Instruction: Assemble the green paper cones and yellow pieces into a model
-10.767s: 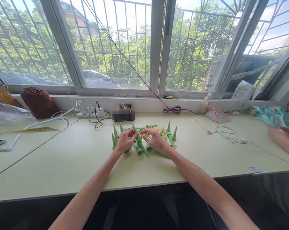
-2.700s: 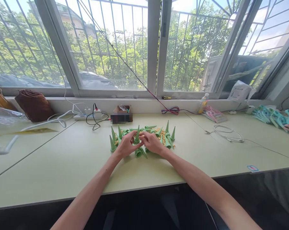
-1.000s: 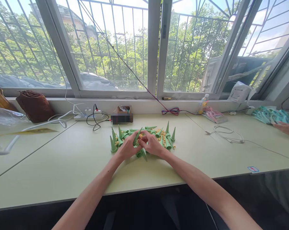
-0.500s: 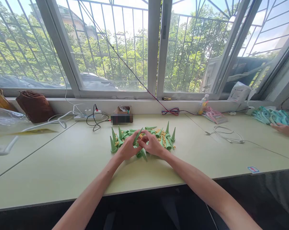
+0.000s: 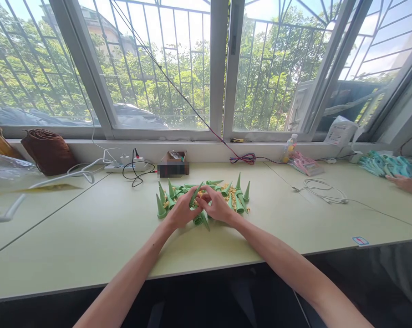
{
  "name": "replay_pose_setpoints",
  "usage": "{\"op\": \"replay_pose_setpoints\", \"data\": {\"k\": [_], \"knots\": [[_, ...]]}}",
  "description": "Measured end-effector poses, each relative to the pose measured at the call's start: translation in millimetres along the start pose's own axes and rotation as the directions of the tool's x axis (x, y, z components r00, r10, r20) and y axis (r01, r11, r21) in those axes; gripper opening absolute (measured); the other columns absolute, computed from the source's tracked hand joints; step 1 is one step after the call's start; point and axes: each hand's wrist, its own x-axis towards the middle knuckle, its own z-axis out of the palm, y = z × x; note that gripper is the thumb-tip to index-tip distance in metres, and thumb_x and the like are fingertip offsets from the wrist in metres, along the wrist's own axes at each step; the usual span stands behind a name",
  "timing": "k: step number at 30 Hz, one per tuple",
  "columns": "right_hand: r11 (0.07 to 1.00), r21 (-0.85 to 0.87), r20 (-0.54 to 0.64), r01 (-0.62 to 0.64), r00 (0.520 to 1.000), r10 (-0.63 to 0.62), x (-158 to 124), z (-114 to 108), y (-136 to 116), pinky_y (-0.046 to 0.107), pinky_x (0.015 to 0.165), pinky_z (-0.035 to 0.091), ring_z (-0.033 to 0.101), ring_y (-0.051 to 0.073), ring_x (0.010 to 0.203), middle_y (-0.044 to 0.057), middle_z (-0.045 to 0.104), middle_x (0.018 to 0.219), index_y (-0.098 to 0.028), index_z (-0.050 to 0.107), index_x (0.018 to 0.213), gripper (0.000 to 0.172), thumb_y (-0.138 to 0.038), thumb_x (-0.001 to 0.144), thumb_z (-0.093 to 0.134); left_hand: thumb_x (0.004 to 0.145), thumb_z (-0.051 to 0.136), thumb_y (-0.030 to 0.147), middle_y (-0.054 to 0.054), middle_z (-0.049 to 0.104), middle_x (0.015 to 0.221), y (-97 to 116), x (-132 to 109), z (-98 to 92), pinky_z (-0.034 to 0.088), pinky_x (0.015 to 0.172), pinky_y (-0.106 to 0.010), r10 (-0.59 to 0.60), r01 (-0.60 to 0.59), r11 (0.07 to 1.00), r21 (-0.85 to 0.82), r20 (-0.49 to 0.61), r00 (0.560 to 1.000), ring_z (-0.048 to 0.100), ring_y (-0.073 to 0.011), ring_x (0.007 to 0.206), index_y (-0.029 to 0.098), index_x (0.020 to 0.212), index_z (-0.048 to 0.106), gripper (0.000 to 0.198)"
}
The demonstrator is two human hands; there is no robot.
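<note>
My left hand (image 5: pixel 182 211) is closed around a green plastic cone-shaped spike (image 5: pixel 195 195), its point slanting up and away. My right hand (image 5: pixel 218 206) meets it at the cone's lower end with thumb and fingers pinched; whatever sits between those fingertips is too small and hidden to name. Several more green cones lie or stand around both hands, such as an upright cone (image 5: pixel 160 207) at the left and a tipped, hollow cone (image 5: pixel 198 220) in front. Small yellowish-tan pieces (image 5: pixel 233 197) are scattered among them, partly covered by my hands.
Along the back of the pale table (image 5: pixel 124 246) are a small open box (image 5: pixel 173 165), a power strip (image 5: pixel 116 166), bundled wires (image 5: pixel 244 158) and a bottle (image 5: pixel 289 148). A white cable (image 5: pixel 325 191) is coiled at right. Another person's hand (image 5: pixel 405 184) touches teal packages (image 5: pixel 393 165).
Both hands stay over the pile with the cone in nearly the same pose. Only slight movement of the right fingers at the cone's lower end shows.
</note>
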Motion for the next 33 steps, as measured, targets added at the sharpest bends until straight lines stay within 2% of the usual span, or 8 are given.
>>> {"op": "replay_pose_setpoints", "data": {"k": [19, 33], "knots": [[1.000, 0.006, 0.018, 0.016, 1.000, -0.016, 0.7, 0.3, 2.7, 0.023, 0.059, 0.042, 0.055, 0.013, 0.058, 0.001, 0.068, 0.075, -0.019, 0.051, 0.114, 0.024, -0.034, 0.096, 0.046, 0.079, 0.054, 0.021, 0.002, 0.062, 0.085, -0.6, -0.3, 1.2, 0.044, 0.064, -0.022, -0.035, 0.035, 0.999, 0.014, 0.002, 0.999, 0.047, -0.0101, 0.064, 0.020, 0.125, 0.048, 0.047], [1.000, -0.007, 0.008, 0.024, 1.000, -0.024, 1.5, -0.5, 2.2, 0.024, 0.064, 0.043, 0.060, 0.015, 0.064, 0.002, 0.070, 0.077, -0.019, 0.051, 0.113, 0.022, -0.033, 0.097, 0.044, 0.081, 0.054, 0.022, 0.003, 0.060, 0.079, 0.6, -0.6, 2.1, 0.043, 0.062, -0.022, -0.020, 0.021, 0.999, 0.030, -0.013, 1.000, 0.046, -0.0099, 0.061, 0.021, 0.122, 0.048, 0.041]]}}
